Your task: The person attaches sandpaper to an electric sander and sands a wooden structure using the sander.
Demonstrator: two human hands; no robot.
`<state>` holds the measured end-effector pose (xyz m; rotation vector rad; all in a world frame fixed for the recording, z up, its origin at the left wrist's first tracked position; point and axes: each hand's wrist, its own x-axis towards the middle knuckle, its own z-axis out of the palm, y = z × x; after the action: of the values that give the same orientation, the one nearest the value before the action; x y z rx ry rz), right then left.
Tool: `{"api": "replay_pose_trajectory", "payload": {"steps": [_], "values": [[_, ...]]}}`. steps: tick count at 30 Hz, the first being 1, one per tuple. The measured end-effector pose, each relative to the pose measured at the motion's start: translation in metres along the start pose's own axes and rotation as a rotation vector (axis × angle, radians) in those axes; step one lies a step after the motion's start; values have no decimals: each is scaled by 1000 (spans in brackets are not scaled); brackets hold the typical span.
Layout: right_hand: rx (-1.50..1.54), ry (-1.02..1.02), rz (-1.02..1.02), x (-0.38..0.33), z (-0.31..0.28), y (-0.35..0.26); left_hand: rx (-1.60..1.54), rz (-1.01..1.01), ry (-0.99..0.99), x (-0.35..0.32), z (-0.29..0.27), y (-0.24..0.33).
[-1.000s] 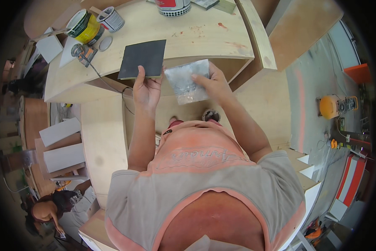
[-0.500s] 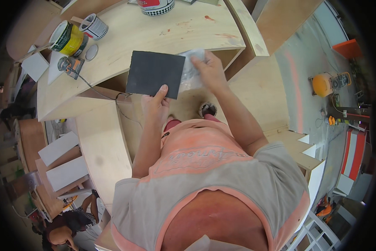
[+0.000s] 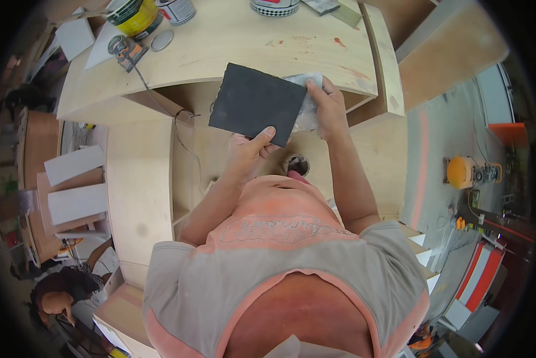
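The left hand (image 3: 250, 152) pinches the dark sheet (image 3: 255, 104) by its lower edge — thumb on top, holding it flat above the counter (image 3: 232, 42). The right hand (image 3: 326, 107), beside the sheet, clamps a clear bag (image 3: 307, 104).

Curved plywood counter (image 3: 232, 42), pale, red-flecked; yellow can (image 3: 134, 15) and silver tin (image 3: 177, 9) at its far left corner; loose round lid (image 3: 161, 40) beside them; white boards (image 3: 74, 164) stacked left; orange machine (image 3: 462, 172) on the floor, right.
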<state>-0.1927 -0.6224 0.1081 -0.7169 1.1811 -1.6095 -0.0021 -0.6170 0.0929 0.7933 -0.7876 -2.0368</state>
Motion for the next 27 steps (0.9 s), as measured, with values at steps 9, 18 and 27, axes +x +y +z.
{"api": "replay_pose_trajectory", "payload": {"steps": [9,18,27], "values": [[137,63,-31,33,22,5,84,-110,125,-45,1,0],[1,-133,100,10,23,13,1000,186,866,-38,-82,10],[-153,-608,273,-28,64,16,1551,794,1048,-55,-108,16]]}}
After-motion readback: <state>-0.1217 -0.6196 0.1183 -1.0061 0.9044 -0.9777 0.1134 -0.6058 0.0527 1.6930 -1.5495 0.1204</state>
